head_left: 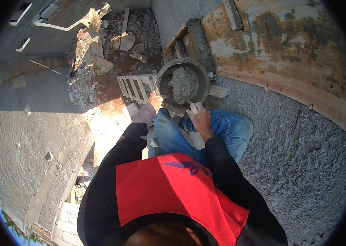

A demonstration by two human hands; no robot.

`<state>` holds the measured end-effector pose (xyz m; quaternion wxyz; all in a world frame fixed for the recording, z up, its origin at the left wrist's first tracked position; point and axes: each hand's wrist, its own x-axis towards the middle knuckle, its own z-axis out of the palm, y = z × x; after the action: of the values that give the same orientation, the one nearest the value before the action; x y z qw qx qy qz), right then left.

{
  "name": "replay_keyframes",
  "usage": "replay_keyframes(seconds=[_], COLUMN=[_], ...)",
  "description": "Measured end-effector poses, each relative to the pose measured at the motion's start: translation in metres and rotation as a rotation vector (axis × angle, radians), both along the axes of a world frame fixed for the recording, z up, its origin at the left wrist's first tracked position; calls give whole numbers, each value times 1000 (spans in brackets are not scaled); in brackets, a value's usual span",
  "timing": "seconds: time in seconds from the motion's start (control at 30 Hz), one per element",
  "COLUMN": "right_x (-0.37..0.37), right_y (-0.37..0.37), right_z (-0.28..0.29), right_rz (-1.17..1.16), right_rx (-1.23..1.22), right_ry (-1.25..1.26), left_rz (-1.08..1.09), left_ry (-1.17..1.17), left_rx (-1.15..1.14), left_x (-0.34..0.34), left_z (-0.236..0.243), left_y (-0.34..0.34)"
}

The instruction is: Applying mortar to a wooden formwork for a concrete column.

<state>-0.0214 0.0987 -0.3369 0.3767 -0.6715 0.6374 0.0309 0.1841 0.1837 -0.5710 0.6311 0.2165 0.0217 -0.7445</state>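
Your right hand [200, 119] is closed around the pale handle of a trowel [192, 107], gripping it just at the near rim of the mortar pan [162, 78]. The tool's long axis runs up and to the left from your fist, pointing into the pan toward the grey lump of mortar [183, 84] heaped in its middle; the blade end is hard to make out against the mix. Your left hand [155, 100] rests on the pan's near-left rim and looks curled over the edge, though whether it truly clamps the rim cannot be told from this view.

The pan sits directly ahead of your knees [222, 127], which are in blue jeans, with the mortar just beyond both hands. The right hand is the nearer one to the heap, lying below and slightly right of it; the left stays off to the side on the rim.

A weathered wooden board [287, 49] rises behind and right of the pan, a small wooden ladder frame [134, 88] lies to its left, and rubble [99, 45] is piled further back.
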Motion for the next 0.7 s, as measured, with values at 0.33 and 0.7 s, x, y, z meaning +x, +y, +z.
replay_keyframes(seconds=[0.33,0.7], right_x=[-16,-17], right_y=[-56,-107], right_z=[267,586], right_rz=[277,240], right_rx=[-25,65], right_ry=[-167,-441], left_rz=[-115,-109], left_ry=[-18,-44], left_rx=[77,45], left_x=[19,11], left_z=[-61,-27], left_y=[7,-28])
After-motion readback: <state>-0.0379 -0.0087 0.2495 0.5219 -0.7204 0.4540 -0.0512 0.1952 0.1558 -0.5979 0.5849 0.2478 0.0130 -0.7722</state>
